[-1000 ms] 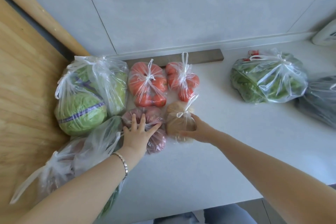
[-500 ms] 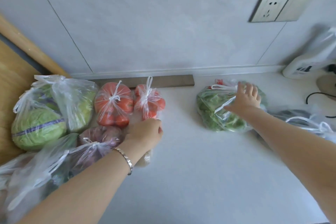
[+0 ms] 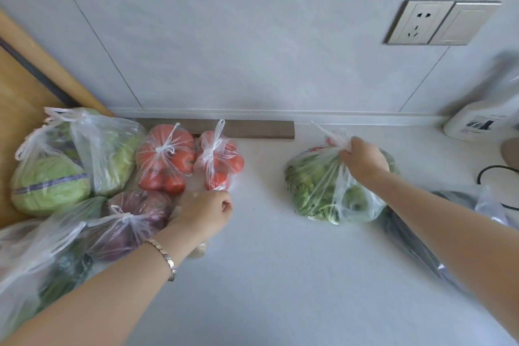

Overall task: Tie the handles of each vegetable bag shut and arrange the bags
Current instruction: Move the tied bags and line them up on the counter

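Right grip (image 3: 362,160) clenching greens bag (image 3: 314,185) knot, left grip (image 3: 205,213) curled on pale bag (image 3: 198,250) — two tomato bags (image 3: 165,160) (image 3: 219,160) behind

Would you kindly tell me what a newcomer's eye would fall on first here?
Two knotted tomato bags glow red by the wall, left of centre, beside a big cabbage bag. At right, the right grip holds a greens bag by its tied handles on the white counter. The left grip curls on a pale bag below the tomatoes.
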A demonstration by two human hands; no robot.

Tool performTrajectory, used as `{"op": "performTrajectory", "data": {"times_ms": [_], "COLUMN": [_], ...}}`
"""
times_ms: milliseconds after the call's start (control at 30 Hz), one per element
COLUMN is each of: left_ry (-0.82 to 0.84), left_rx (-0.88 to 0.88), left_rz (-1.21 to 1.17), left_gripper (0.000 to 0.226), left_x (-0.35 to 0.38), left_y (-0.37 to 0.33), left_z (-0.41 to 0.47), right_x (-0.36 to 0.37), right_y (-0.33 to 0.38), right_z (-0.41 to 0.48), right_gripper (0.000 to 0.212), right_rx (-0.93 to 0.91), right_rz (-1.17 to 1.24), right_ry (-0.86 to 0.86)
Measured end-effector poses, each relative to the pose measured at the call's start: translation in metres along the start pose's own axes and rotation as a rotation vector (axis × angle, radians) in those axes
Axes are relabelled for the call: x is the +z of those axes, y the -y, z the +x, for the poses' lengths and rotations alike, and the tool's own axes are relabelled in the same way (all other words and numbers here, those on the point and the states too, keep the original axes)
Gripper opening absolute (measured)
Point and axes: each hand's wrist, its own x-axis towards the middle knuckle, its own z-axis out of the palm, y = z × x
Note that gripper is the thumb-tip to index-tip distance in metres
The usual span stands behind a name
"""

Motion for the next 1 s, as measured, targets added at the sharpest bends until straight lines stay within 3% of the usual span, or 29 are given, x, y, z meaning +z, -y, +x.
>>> {"op": "performTrajectory", "data": {"times_ms": [100,200,300,400,533,633,767,900,1000], "left_ry": [0.026,0.109,0.258,0.429,0.438,0.451,0.457,0.296,0.307], "left_rx": [-0.026,-0.003,0.022,-0.032,-0.003,-0.008,-0.024,0.056,0.174], "left_rz": [0.01,0.105,0.209,0.255,0.316,0.356,0.463,0.49,0.385], "left_gripper": [0.018,0.035,0.056,0.068,0.054,0.043,0.039,0.02,0.018], "left_x": [-0.002,0.002,0.008,0.012,0.017,0.014,0.01,0.008,0.008], "left_y": [0.015,0.036,0.052,0.064,0.064,0.066,0.059,0.037,-0.001], "left_z": [0.003,0.006,0.007,0.008,0.006,0.008,0.017,0.033,0.038], "right_x": [-0.001,0.004,0.02,0.041,0.055,0.057,0.05,0.04,0.025], "right_y": [0.031,0.054,0.075,0.108,0.131,0.133,0.126,0.09,0.029], "right_z": [-0.006,-0.001,0.003,0.003,0.01,0.018,0.019,-0.005,-0.025], "right_gripper": [0.023,0.032,0.036,0.027,0.006,0.016,0.022,0.016,0.017], "right_rx": [0.006,0.135,0.262,0.276,0.249,0.229,0.078,0.01,0.077], "right_rz": [0.148,0.347,0.493,0.562,0.591,0.625,0.561,0.416,0.293], "right_ry": [-0.046,-0.111,-0.121,-0.074,-0.069,-0.087,0.087,0.178,0.101]}}
